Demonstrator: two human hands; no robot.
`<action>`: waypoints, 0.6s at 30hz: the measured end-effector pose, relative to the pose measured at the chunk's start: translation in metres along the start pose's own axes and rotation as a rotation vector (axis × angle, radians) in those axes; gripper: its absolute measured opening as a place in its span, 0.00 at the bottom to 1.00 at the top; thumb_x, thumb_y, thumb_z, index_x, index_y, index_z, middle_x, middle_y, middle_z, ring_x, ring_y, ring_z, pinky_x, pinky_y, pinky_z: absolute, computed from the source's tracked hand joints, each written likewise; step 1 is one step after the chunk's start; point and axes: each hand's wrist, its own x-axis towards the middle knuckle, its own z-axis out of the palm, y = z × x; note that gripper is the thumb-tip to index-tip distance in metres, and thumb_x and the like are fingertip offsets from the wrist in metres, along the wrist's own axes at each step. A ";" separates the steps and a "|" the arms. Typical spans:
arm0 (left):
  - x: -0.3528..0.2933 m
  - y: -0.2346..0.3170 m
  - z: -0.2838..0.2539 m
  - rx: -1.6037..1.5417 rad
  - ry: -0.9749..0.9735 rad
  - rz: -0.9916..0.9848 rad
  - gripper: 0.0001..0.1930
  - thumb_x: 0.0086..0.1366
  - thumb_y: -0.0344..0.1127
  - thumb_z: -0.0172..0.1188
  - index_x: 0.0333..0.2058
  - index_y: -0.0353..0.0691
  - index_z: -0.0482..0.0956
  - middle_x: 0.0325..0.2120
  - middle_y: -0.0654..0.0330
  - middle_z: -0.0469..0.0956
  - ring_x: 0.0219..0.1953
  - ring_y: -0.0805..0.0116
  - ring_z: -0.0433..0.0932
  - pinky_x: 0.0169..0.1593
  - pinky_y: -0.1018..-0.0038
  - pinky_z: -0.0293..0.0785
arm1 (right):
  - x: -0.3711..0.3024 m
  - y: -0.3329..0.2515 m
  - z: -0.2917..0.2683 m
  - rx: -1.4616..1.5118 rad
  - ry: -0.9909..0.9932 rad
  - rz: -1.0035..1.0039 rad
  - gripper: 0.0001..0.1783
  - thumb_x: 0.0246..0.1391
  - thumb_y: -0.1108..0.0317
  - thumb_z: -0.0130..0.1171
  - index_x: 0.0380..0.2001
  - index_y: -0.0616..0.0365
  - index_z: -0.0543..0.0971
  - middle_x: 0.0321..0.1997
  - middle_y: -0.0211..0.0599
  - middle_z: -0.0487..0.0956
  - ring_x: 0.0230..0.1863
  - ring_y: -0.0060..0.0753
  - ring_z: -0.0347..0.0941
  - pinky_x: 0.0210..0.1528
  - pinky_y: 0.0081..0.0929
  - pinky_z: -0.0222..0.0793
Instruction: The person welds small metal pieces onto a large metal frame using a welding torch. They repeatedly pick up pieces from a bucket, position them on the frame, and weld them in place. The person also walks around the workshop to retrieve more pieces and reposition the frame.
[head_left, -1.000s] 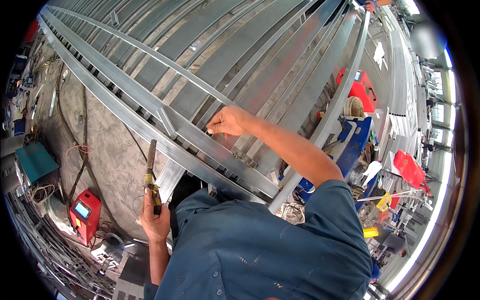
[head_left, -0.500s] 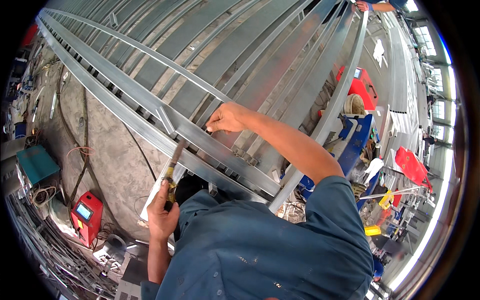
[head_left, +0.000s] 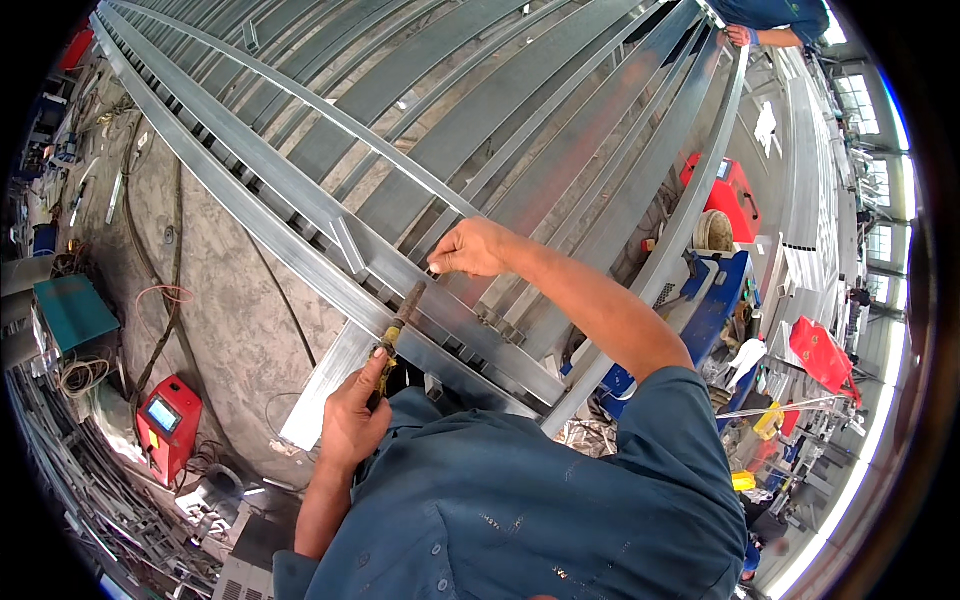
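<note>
the torch (head_left: 400, 322) has moved closer to the right hand (head_left: 472, 248), its nozzle now over the metal beams (head_left: 500, 345) near those fingertips. the left hand (head_left: 357, 415) curls round its handle; the right pinches nearly closed, any small piece there unclear.

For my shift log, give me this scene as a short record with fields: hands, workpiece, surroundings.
Left hand: holds welding torch, nozzle toward the metal frame
Right hand: pinched over the frame; anything held unclear
Workpiece: the frame, long silvery bars
Left floor: red welding machine, screen lit
Far right: another person's hand
</note>
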 end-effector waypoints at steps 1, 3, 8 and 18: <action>0.001 -0.001 0.001 0.006 0.021 0.031 0.42 0.53 0.18 0.60 0.69 0.52 0.70 0.46 0.46 0.83 0.45 0.49 0.84 0.50 0.65 0.78 | -0.001 -0.001 0.000 -0.011 0.005 -0.003 0.19 0.58 0.52 0.69 0.46 0.52 0.89 0.39 0.35 0.89 0.24 0.27 0.80 0.32 0.29 0.78; 0.002 -0.003 0.002 0.010 0.048 0.065 0.43 0.53 0.18 0.60 0.69 0.55 0.70 0.43 0.46 0.83 0.40 0.46 0.84 0.45 0.63 0.79 | 0.000 0.000 0.000 -0.014 0.008 -0.014 0.19 0.58 0.52 0.69 0.46 0.52 0.89 0.38 0.35 0.89 0.24 0.27 0.80 0.32 0.29 0.78; 0.002 -0.006 0.004 0.011 0.052 0.064 0.43 0.53 0.19 0.60 0.70 0.55 0.69 0.42 0.46 0.83 0.39 0.46 0.84 0.45 0.63 0.79 | 0.004 0.009 0.000 -0.016 -0.013 -0.047 0.20 0.58 0.51 0.69 0.48 0.51 0.88 0.38 0.35 0.89 0.24 0.27 0.80 0.33 0.28 0.78; 0.004 -0.001 -0.002 -0.014 -0.014 -0.048 0.42 0.52 0.18 0.60 0.69 0.44 0.70 0.54 0.46 0.82 0.58 0.51 0.81 0.61 0.68 0.73 | 0.000 0.002 -0.002 -0.021 -0.012 -0.016 0.19 0.58 0.51 0.69 0.47 0.50 0.88 0.37 0.33 0.89 0.24 0.27 0.79 0.34 0.28 0.76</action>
